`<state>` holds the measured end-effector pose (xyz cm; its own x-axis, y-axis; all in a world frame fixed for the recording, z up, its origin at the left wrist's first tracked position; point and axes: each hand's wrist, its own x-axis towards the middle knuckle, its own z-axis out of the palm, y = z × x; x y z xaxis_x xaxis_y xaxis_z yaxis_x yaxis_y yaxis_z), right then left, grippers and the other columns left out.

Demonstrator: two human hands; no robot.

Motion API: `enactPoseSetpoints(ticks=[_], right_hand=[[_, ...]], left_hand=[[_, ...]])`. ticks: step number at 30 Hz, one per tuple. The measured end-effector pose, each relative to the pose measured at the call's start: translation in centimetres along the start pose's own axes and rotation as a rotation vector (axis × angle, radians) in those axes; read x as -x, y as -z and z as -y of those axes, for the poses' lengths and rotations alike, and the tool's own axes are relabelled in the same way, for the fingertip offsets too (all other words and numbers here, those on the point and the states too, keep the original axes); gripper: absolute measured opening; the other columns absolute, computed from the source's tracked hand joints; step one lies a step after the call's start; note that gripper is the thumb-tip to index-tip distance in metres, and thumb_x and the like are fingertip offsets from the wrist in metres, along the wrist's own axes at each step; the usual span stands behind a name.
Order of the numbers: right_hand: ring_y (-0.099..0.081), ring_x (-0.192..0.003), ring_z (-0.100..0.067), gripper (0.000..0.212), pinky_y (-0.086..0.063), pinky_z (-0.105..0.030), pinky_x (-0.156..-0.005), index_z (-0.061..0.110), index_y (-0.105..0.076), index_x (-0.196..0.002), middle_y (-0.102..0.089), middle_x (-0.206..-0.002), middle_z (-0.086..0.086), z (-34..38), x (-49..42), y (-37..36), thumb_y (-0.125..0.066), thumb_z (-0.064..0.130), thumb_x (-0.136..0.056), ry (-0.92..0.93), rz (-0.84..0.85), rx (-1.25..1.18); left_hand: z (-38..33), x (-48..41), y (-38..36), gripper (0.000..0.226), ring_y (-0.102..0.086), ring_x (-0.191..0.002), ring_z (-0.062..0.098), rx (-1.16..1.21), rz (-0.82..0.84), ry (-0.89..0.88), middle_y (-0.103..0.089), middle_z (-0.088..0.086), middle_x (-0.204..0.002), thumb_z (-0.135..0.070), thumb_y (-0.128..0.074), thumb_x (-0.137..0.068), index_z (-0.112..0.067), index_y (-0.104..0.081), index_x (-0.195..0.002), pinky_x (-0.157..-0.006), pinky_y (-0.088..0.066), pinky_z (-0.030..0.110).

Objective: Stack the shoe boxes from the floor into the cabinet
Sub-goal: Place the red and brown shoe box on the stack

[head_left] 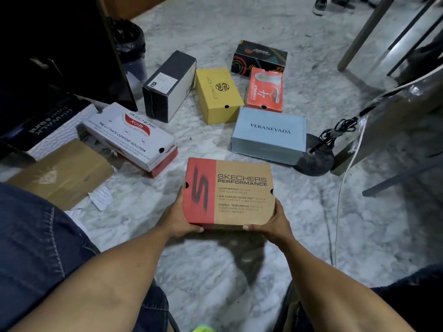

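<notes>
The left hand [178, 218] and right hand [271, 224] grip one brown-and-red box [239, 195] by its sides. Beyond them lie six other boxes [268, 135]; left, one plain carton [64, 171].

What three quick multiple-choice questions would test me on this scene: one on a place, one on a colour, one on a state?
1. Where is the light blue Veranevada box? A) on the floor B) inside the cabinet C) atop another box
2. What colour is the Lace Lynelle box? A) green B) yellow C) purple
3. How is the Skechers Performance box handled? A) untouched B) by one hand only C) gripped by both hands
Answers: 1 A, it lies flat on the marble floor; 2 B, its lid and sides are yellow; 3 C, the left hand and right hand grip its opposite sides.
</notes>
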<state>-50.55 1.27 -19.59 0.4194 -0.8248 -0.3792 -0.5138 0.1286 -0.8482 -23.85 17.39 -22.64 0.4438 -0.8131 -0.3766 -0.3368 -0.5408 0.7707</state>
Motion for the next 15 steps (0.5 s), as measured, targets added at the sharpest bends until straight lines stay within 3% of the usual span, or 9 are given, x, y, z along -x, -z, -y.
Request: enactPoseSetpoints(ticks=[4, 9, 12, 15], right_hand=[[-0.053, -0.115, -0.008, 0.116, -0.046, -0.011, -0.075, 0.035, -0.035, -0.136, -0.053, -0.122, 0.026, 2.8, 1.0, 0.0, -0.102, 0.026, -0.042, 0.067, 0.013, 0.056], [-0.055, -0.117, -0.007, 0.125, -0.047, -0.024, -0.089, 0.036, -0.037, -0.142, -0.058, -0.127, 0.024, 9.5, 2.4, -1.0, -0.102, 0.042, -0.035, 0.209, -0.014, 0.195], [-0.056, -0.115, -0.002, 0.119, -0.048, -0.016, -0.083, 0.038, -0.042, -0.138, -0.06, -0.123, 0.026, 14.4, 3.2, -2.9, -0.102, 0.04, -0.035, 0.336, -0.009, 0.243], [-0.053, -0.116, -0.007, 0.118, -0.048, -0.029, -0.093, 0.031, -0.042, -0.139, -0.057, -0.125, 0.02, 19.3, 3.7, -5.5, -0.102, 0.04, -0.037, 0.426, 0.008, 0.257]], left_hand=[[-0.9, 2.0, 1.5, 0.153, -0.055, -0.125, 0.021, 0.013, -0.108, -0.073, -0.059, -0.008, -0.137, -0.056, -0.093, -0.035, -0.059, 0.012, -0.147, -0.102, -0.049, 0.044], [-2.0, 4.7, 5.5, 0.157, -0.052, -0.13, 0.019, 0.064, -0.27, -0.061, -0.052, -0.008, -0.146, -0.075, -0.085, -0.027, -0.053, 0.01, -0.15, -0.103, -0.048, 0.041], [-2.4, 6.7, 9.2, 0.157, -0.053, -0.129, 0.021, 0.133, -0.37, -0.041, -0.056, -0.007, -0.142, -0.077, -0.085, -0.022, -0.058, 0.009, -0.147, -0.102, -0.049, 0.044], [-2.7, 8.5, 13.6, 0.158, -0.052, -0.129, 0.019, 0.223, -0.439, -0.078, -0.057, -0.009, -0.138, -0.073, -0.089, -0.021, -0.056, 0.001, -0.149, -0.104, -0.047, 0.048]])
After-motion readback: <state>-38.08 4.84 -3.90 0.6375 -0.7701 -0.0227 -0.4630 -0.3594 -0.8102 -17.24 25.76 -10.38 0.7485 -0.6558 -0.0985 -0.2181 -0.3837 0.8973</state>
